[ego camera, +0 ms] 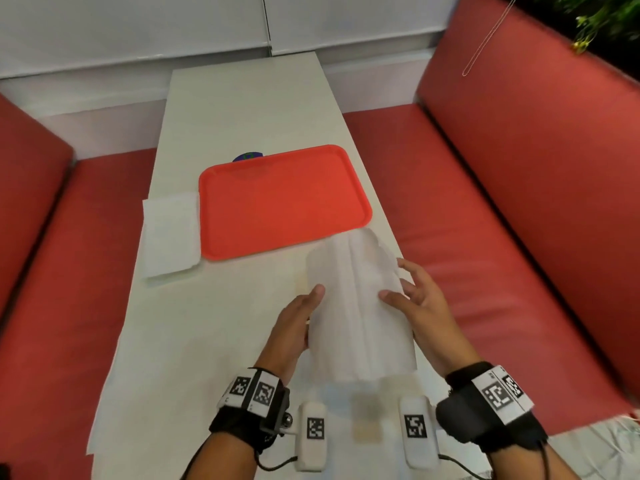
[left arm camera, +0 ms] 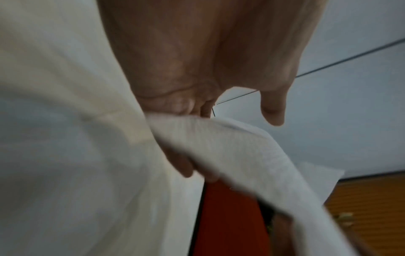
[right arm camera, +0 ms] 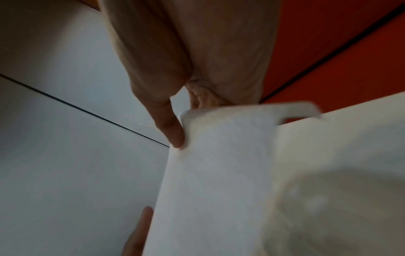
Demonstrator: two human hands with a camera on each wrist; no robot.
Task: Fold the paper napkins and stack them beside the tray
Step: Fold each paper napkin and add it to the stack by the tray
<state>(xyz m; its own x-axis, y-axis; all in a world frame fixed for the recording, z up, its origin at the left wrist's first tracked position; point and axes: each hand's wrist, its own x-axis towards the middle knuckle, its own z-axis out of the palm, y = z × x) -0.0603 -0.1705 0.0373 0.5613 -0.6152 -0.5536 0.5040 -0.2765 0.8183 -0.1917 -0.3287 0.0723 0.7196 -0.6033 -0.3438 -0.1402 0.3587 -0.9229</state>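
Hands: left hand (ego camera: 298, 318) and right hand (ego camera: 420, 301) grip a limp white napkin (ego camera: 360, 306) by its side edges.
Head view only: folded napkins (ego camera: 169, 233) beside red tray (ego camera: 284, 202), table's left edge.

This looks like a booth in a fast-food restaurant or diner. A long, narrow white table (ego camera: 242, 109) runs between two benches upholstered in glossy red vinyl (ego camera: 519, 174), one on each side, with padded backrests. A red plastic cafeteria tray (ego camera: 349, 174) sits on the tabletop, and a stack of folded white paper napkins (ego camera: 169, 233) lies just beside it. The table's far end meets a pale wall or window ledge with a roller blind, and green foliage (ego camera: 602, 19) shows behind the right-hand backrest.
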